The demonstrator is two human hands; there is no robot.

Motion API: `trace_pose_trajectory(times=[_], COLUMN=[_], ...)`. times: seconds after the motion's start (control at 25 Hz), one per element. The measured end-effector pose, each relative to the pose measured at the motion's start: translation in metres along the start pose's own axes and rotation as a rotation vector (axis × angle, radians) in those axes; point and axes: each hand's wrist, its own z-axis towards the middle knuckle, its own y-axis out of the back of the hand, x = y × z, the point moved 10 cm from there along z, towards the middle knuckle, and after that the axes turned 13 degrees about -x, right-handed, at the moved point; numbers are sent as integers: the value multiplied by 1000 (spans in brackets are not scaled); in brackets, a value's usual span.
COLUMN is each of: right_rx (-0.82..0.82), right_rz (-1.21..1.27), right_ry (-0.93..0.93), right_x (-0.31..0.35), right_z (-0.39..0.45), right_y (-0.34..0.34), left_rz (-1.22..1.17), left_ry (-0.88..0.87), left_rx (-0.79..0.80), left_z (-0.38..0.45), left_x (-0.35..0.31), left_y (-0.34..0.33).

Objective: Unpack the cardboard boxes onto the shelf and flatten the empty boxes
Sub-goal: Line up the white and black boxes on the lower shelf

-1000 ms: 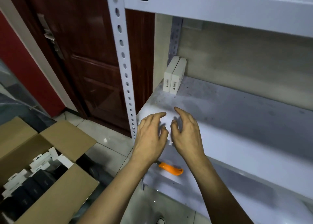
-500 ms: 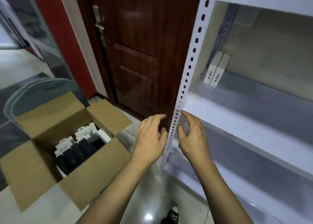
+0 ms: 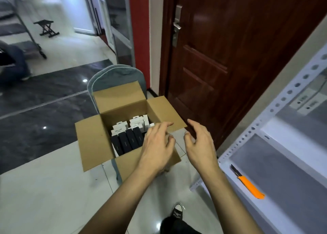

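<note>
An open cardboard box (image 3: 92, 145) stands on the floor with all its flaps spread out. Inside it are several slim black packages (image 3: 128, 140) with white hang tabs, standing upright. My left hand (image 3: 156, 145) hovers over the box's right side, fingers loosely bent, holding nothing. My right hand (image 3: 200, 145) is just right of the box, above the floor, fingers spread and empty. The grey metal shelf (image 3: 284, 145) stands at the right. Two white packages (image 3: 307, 101) stand on its upper board at the back.
An orange-handled utility knife (image 3: 248, 186) lies on the lower shelf board. A dark wooden door (image 3: 230, 56) is behind the box. A grey cushion or mat (image 3: 115, 76) leans behind the box. A person crouches at far left (image 3: 12, 63). My shoe (image 3: 177, 211) is on the tiles.
My view has swung left from the shelf to the box on the floor. Both hands have moved away from the shelf post and now hang over the box's right side.
</note>
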Motion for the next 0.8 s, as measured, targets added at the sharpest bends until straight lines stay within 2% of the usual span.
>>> trace_pose_trajectory(times=[0.44, 0.8], right_rx=[227, 403], right_rz=[72, 25], right_ry=[124, 78], right_x=[49, 26], right_z=[28, 92], right_y=[-127, -224], left_rz=[146, 184], left_ry=[197, 356], left_rx=[-125, -87], left_z=[43, 108], left_x=[105, 177], left_y=[41, 3])
